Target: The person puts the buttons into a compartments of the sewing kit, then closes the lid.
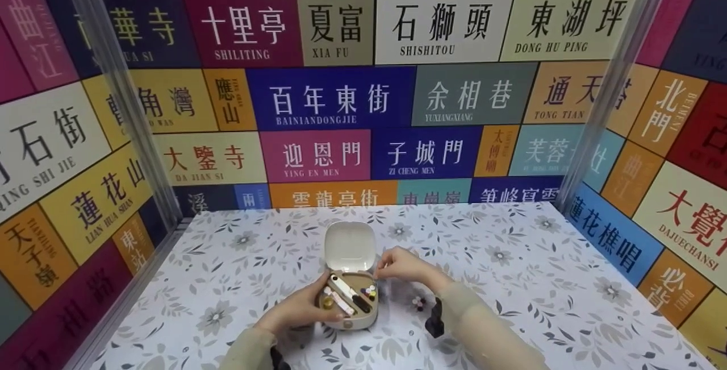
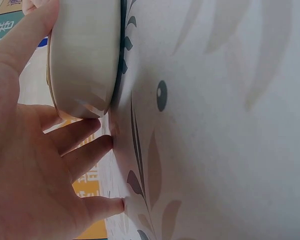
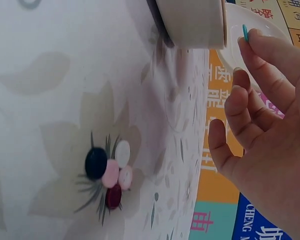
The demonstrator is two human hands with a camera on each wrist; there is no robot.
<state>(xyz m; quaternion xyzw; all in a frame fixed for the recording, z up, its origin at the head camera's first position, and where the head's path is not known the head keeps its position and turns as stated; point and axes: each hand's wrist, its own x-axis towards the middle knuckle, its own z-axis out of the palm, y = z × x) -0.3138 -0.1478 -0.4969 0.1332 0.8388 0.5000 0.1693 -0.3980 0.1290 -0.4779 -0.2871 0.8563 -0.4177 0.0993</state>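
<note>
A cream sewing kit box stands on the table with its lid raised. Its compartments hold a white-and-black tool, colourful buttons, a pale pink and white strip and a gold-coloured item. My left hand grips the box's left side, thumb at the front and fingers toward the back. Above the box's right rear edge, my right hand pinches a thin teal piece between thumb and index finger; its exact kind is unclear. The other right fingers are loosely bent.
Several loose buttons, dark, pink, white and dark red, lie on the floral tablecloth to the right of the box, near the right wrist. Walls covered with coloured place-name panels enclose the table at the back and both sides.
</note>
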